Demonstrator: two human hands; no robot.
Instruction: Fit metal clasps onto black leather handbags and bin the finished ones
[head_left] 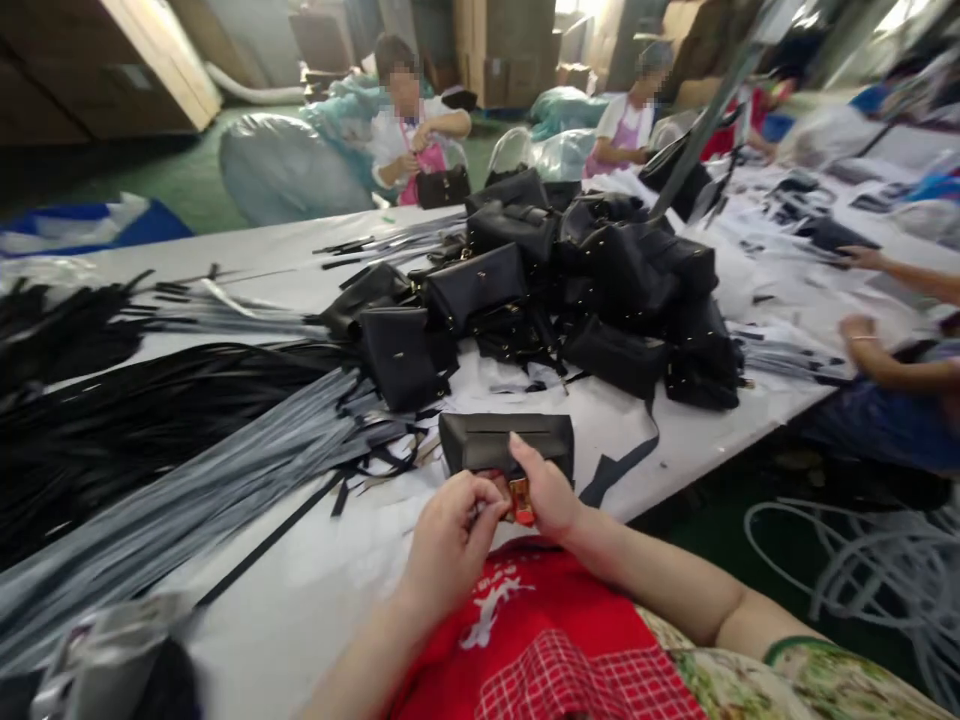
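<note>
A small black handbag (480, 437) lies at the table's front edge, right before my body. My right hand (551, 498) grips its near right side, the thumb on top and the other fingers mostly hidden. Beside that hand a shiny gold and orange-red metal piece (520, 500), like a clasp, shows at the bag's near side. My left hand (456, 530) is closed in a pinch just left of the metal piece. What its fingertips hold, if anything, is too small to make out. A black strap (622, 465) trails from the bag's right.
A heap of black handbags (600, 260) fills the table's middle. Black straps (187, 420) and grey strips (195, 510) cover the left. Two co-workers sit across, one holding a dark bag (442, 187); another's hands (862, 330) work at right. Pale tubing (862, 570) lies on the floor.
</note>
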